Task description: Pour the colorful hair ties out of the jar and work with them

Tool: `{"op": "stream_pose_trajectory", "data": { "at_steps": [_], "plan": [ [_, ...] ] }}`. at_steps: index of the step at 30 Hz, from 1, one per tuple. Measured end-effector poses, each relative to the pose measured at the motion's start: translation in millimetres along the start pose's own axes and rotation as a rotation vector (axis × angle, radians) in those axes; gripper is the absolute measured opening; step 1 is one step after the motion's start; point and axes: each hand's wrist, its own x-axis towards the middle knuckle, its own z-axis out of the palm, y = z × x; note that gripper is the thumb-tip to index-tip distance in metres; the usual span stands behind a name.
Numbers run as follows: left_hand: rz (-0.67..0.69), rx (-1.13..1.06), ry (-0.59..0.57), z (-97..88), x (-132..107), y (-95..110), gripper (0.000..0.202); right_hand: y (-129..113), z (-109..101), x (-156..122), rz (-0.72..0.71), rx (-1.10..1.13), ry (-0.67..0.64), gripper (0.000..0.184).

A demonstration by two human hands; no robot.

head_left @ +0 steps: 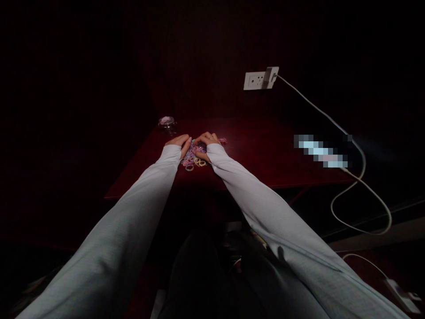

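A heap of small colourful elastic bands (195,162) lies on the dark red table (265,164) between my wrists. My left hand (178,141) rests at the heap's left edge, fingers together and curved over the bands. My right hand (206,141) sits beside it on the right, fingers curled down into the pile; the fingertips of both hands nearly meet. I cannot make out what lies under the fingers. Both arms wear pale long sleeves.
A small clear jar (167,124) with pink contents stands at the table's far left. A wall socket (255,80) with a white charger (271,76) and a cable (358,177) looping off the right edge. A blurred-out item (323,150) lies at the right. The room is dark.
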Motion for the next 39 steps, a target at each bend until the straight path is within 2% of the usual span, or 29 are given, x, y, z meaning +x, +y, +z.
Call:
{"op": "stream_pose_trajectory", "data": {
  "at_steps": [14,21,29,39],
  "plan": [
    [-0.015,-0.007,0.011,2.1,1.1,-3.7,0.037,-3.4,0.5,2.7,0.066,-0.003,0.006,0.015],
    [-0.008,-0.013,0.023,1.8,0.2,-2.5,0.038,-1.0,3.3,5.1,0.074,-0.015,0.012,0.016],
    [-0.018,-0.007,0.011,-0.4,0.1,-0.4,0.039,13.7,12.7,15.0,0.137,0.067,0.177,0.021],
    [-0.015,-0.023,0.009,-1.2,-0.5,-0.9,0.041,7.5,-1.1,4.0,0.084,0.093,0.12,0.031]
  ]
}}
